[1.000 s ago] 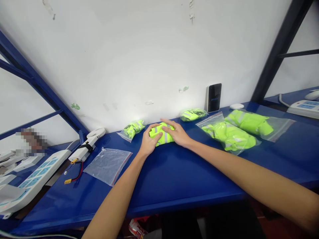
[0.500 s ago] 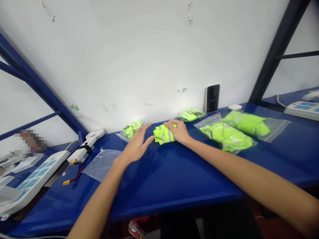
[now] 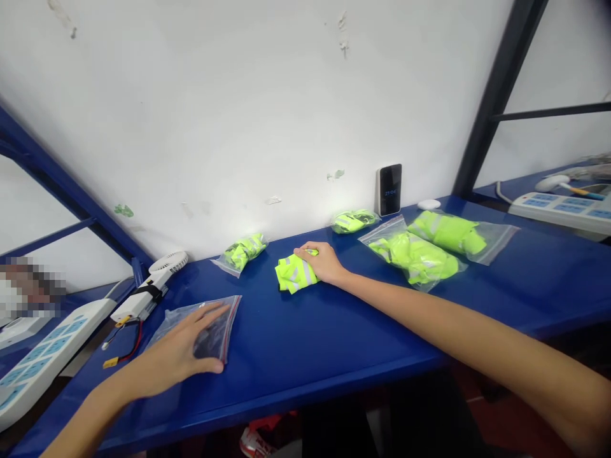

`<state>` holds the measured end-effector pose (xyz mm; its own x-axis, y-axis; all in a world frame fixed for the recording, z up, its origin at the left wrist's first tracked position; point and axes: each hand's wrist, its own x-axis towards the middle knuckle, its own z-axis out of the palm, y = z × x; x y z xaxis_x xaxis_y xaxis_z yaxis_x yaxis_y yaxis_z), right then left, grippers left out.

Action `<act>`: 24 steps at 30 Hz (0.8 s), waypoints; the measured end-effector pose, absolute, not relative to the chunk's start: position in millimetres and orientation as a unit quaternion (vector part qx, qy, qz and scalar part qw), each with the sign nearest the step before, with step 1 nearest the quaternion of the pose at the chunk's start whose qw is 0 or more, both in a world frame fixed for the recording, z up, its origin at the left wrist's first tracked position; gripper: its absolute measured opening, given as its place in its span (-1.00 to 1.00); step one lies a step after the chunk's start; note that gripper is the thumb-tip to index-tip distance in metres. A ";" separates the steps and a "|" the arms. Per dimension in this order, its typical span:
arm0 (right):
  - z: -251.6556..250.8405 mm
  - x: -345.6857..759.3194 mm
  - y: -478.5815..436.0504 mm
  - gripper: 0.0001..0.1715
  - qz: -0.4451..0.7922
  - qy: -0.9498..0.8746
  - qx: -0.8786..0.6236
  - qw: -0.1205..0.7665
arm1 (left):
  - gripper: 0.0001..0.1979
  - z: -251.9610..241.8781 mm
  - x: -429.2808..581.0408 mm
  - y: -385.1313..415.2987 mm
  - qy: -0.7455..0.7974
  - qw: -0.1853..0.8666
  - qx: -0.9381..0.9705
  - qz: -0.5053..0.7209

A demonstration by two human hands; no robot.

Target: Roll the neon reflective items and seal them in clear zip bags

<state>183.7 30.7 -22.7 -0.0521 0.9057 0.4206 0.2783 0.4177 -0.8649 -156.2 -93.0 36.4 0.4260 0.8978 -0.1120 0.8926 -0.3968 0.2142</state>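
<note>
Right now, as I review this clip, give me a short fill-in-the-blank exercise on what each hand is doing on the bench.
1. The left hand lies flat on an empty clear ____ with a red seal strip.
2. The right hand presses on a folded vest whose colour is neon ____.
3. The phone stands upright, leaning against the ____.
4. The bench top is painted ____.

Missing words: zip bag; yellow; wall; blue
</note>
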 end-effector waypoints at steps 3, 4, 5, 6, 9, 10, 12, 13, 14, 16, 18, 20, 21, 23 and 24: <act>-24.9 182.4 32.4 -0.61 0.290 -0.676 -0.446 0.510 | 0.02 32.4 -129.2 -54.1 0.539 0.085 0.838 0.002; -25.2 182.2 33.5 -0.61 0.290 -0.676 -0.448 0.509 | 0.03 30.6 -118.2 -40.3 0.542 0.081 0.837 0.002; -25.2 182.2 34.9 -0.60 0.292 -0.670 -0.452 0.511 | 0.02 29.0 -105.8 -27.8 0.538 0.086 0.839 0.004; -25.0 182.6 36.3 -0.60 0.298 -0.659 -0.457 0.517 | 0.00 27.8 -92.4 -17.1 0.530 0.089 0.843 0.012; -23.5 186.0 39.9 -0.57 0.338 -0.598 -0.462 0.560 | -0.13 26.9 -51.8 2.2 0.467 0.054 0.879 0.086; -22.5 187.9 40.6 -0.56 0.363 -0.570 -0.458 0.577 | -0.18 27.3 -40.4 4.9 0.454 0.031 0.882 0.120; -20.1 192.0 40.7 -0.57 0.423 -0.517 -0.443 0.598 | -0.24 27.5 -23.4 6.8 0.444 -0.002 0.878 0.177; -18.8 193.9 40.3 -0.56 0.454 -0.498 -0.434 0.599 | -0.24 26.7 -17.9 6.6 0.442 -0.011 0.874 0.199; -17.7 195.4 39.7 -0.56 0.478 -0.486 -0.428 0.593 | -0.23 25.2 -13.8 5.7 0.439 -0.016 0.872 0.216; -16.3 196.8 38.4 -0.56 0.500 -0.485 -0.430 0.574 | -0.18 19.9 -9.0 2.5 0.428 -0.021 0.871 0.241; -16.9 196.0 37.1 -0.55 0.476 -0.505 -0.451 0.561 | -0.15 12.8 -6.2 -1.6 0.419 -0.030 0.870 0.258; -18.5 193.6 35.6 -0.55 0.408 -0.542 -0.483 0.553 | -0.15 6.1 -4.6 -4.8 0.420 -0.048 0.865 0.271; -19.2 192.3 34.5 -0.56 0.367 -0.564 -0.500 0.546 | -0.16 3.4 -4.1 -5.7 0.422 -0.061 0.862 0.273; -19.4 190.1 31.1 -0.60 0.297 -0.598 -0.530 0.523 | -0.17 -0.8 -3.8 -6.2 0.424 -0.087 0.859 0.273; -18.7 189.4 29.0 -0.62 0.273 -0.611 -0.541 0.509 | -0.16 -2.3 -3.8 -5.8 0.422 -0.099 0.860 0.271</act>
<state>189.4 29.0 -18.7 0.1043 0.9395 0.3262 0.3826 0.2648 -0.8852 -3.8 -5.8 -2.3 0.4971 0.6723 0.5486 0.7793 -0.6240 0.0586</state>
